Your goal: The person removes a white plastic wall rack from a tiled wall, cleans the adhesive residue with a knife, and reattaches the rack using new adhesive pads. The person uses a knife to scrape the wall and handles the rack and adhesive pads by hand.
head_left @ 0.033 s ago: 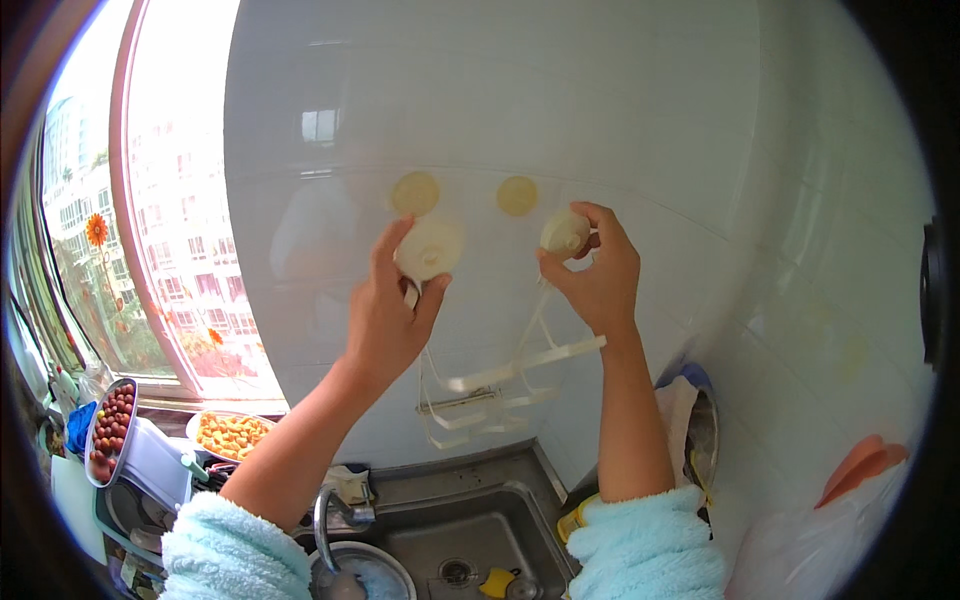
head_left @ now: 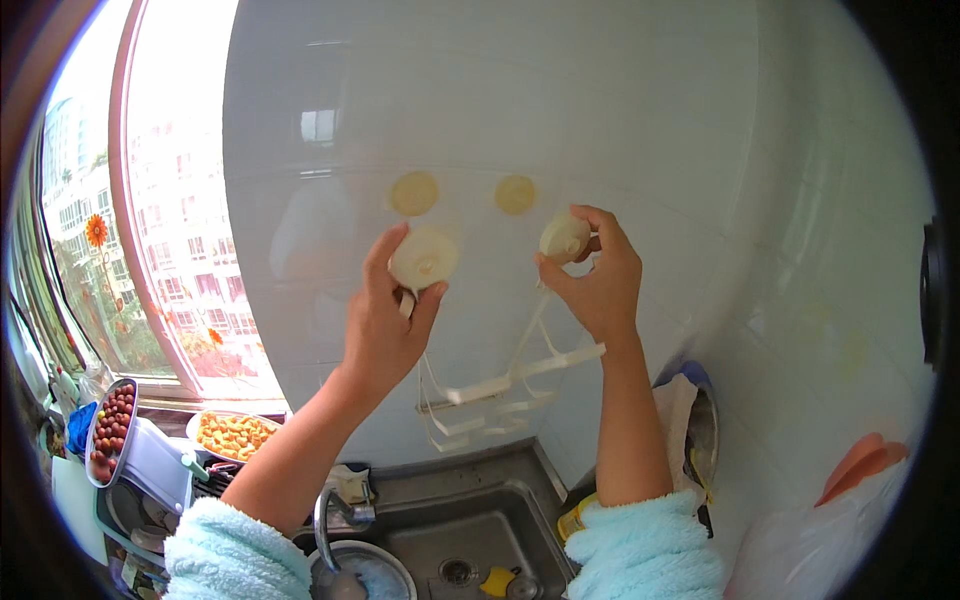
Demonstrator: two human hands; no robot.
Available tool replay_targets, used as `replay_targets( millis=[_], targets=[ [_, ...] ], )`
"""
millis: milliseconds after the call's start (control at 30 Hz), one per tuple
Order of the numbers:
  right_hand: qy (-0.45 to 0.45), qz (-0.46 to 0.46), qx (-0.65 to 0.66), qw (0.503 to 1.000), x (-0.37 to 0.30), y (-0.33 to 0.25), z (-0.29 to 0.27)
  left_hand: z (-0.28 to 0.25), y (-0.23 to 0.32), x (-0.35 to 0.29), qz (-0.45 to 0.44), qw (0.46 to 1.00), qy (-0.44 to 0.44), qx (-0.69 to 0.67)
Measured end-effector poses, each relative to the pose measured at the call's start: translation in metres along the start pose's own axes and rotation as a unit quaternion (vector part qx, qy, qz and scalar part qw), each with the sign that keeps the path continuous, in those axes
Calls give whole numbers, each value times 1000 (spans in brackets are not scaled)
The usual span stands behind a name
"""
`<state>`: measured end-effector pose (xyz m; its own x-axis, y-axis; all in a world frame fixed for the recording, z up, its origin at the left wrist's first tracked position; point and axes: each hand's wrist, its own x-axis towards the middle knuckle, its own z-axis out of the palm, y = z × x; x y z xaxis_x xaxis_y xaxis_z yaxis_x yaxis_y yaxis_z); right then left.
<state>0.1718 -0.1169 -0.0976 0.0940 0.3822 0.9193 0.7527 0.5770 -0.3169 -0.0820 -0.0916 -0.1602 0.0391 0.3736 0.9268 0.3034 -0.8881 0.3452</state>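
Up at the white tiled wall, I hold a white plastic rack by its two round suction cups. My left hand point(head_left: 385, 310) pinches the left suction cup point(head_left: 424, 258) at its edge, fingers curled around it. The right suction cup point(head_left: 565, 238), turned at an angle, is gripped between the thumb and fingers of my right hand point(head_left: 602, 270). Below and between my hands hangs the rack's frame point(head_left: 500, 385), made of thin bars and hooks. Just above the cups, two round yellowish patches point(head_left: 414, 193) show on the wall. Whether the cups touch the tiles, I cannot tell.
Beneath my arms is a metal sink point(head_left: 460, 510) with a faucet point(head_left: 322, 520), a basin point(head_left: 395, 565) and a yellow item point(head_left: 497, 581). On the left, near a bright window point(head_left: 190, 200), stand a container of dark red round fruit point(head_left: 112, 425) and a plate of orange pieces point(head_left: 235, 435).
My left hand has shifted slightly left and down with its suction cup. My right hand has hardly moved, and both keep their grip.
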Motion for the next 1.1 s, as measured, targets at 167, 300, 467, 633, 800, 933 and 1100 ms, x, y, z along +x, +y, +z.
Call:
replay_targets(
  millis=[167, 300, 467, 633, 800, 933, 1100],
  targets=[
    [12, 2, -6, 1000, -41, -25, -13, -11, 13, -51, 8, 1000, 1, -11],
    [-8, -22, -12, 1000, -79, -32, -20, -18, 25, -95, -20, 1000, -12, -20],
    [-55, 2, -46, 997, -146, -32, -33, -23, 43, -164, -116, 992, -26, -49],
    [-75, 28, -19, 997, -223, -26, -39, -32, 58, -235, -226, 969, -96, -24],
    [-94, 94, -40, 990, -296, -28, -58, -41, 76, -294, -243, 961, -134, 3],
    [-112, 152, -64, 980, -340, -20, -56, -34, 70, -319, -187, 968, -163, 47],
    [-87, 173, -56, 980, -367, -8, -41, -23, 59, -331, -237, 948, -205, 52]
  ],
)
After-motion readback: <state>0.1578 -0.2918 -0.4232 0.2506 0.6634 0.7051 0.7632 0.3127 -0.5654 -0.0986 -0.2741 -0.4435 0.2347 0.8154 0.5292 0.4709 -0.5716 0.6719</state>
